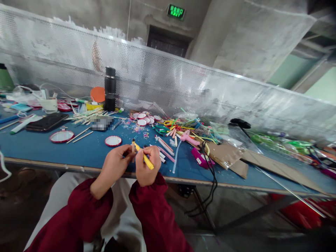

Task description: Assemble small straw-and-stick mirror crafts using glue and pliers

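Two bare hands work close together at the near side of a blue table (84, 154). The left hand (115, 162) pinches a small pale stick (133, 147) with a dark tip; just to its right, the right hand (148, 174) is closed around a yellow marker (148, 163) slanting toward the stick, though contact cannot be told. Ahead of both hands, a perforated metal panel (168, 73) lines the table's far side, with a concrete wall (105, 15) and a lit exit sign (176, 12) behind it.

The front edge (47, 163) runs just below the hands. Left of the left hand, blue tabletop reaches from this edge to a red-rimmed disc (62, 137); another round disc (113, 141) lies near its fingers. Right of the right hand, room is tighter: pinkish sticks (165, 148) lie just beside it, then a pink glue gun (189, 138), a purple box (201, 159) and black cables (214, 182) hanging past the edge.
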`<action>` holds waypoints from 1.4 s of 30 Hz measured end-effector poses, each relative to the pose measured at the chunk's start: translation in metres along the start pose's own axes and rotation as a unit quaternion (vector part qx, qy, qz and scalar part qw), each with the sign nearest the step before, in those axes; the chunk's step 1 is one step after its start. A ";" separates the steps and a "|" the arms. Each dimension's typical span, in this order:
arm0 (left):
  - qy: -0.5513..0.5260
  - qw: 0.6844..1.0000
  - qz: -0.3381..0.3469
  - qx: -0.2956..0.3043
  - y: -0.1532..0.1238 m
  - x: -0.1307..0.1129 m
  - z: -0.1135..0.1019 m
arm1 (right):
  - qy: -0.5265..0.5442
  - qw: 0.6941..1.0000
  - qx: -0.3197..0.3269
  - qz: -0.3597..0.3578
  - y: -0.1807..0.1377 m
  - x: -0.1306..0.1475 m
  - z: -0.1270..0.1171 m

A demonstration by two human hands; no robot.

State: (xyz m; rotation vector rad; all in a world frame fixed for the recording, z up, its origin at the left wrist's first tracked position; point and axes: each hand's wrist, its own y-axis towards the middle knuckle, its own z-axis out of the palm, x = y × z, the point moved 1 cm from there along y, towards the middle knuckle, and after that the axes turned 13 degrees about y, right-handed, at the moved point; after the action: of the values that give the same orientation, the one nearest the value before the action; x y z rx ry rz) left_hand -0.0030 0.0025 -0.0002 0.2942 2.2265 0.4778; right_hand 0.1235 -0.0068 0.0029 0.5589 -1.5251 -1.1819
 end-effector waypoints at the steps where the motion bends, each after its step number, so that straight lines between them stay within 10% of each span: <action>1: 0.002 1.000 -0.005 -0.001 0.000 0.000 0.000 | 0.002 1.000 0.005 -0.002 0.000 0.000 0.000; 42: -0.001 1.000 0.005 -0.001 0.001 0.001 0.000 | 0.002 1.000 0.004 0.008 0.000 -0.001 -0.001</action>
State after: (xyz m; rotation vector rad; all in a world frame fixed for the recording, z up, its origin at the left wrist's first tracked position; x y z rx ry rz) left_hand -0.0032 0.0034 -0.0006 0.3050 2.2236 0.4865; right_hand 0.1242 -0.0065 0.0021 0.5534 -1.5288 -1.1623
